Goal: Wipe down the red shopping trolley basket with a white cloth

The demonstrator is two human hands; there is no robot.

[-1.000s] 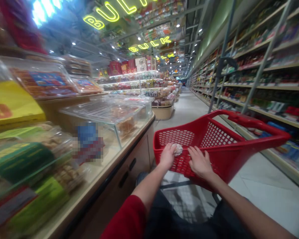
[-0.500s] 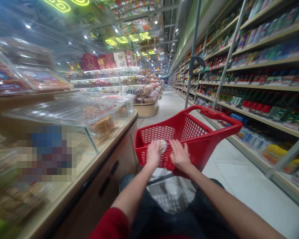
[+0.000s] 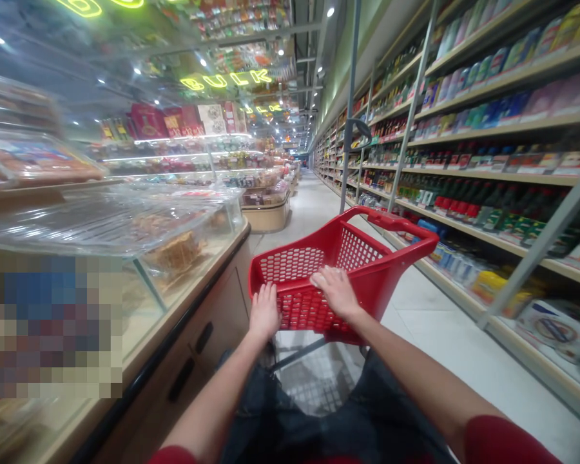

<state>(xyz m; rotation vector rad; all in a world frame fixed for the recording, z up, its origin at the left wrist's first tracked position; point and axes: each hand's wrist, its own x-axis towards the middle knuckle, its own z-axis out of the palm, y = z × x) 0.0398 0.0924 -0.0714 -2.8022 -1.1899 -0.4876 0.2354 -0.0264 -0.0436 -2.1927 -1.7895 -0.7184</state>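
Counter [image 3: 229,293] at left: flat panelled front, black edge strip, two oblong dark handles. Lid [image 3: 101,219] of clear plastic, ribbed and glossy, over its bin; brown pack [image 3: 176,248] beneath. Stand [image 3: 265,219], round-cornered, farther up the aisle. Left hand [image 3: 265,310] at the near left corner of the cart [image 3: 381,283], fingers nearly straight; whether clamped cannot be told. Cart stands in front of the person, just beside the counter: red plastic, walls pierced in rows, smooth rim. Long axis runs left to right, slanting away; handle end points right. Right hand [image 3: 336,290], apart from the left, fingers bent at the near rim; grip unclear. Grey pole [image 3: 352,84] rises behind. Shelves [image 3: 502,174], tightly stocked, line the right side beyond pale floor [image 3: 430,361].
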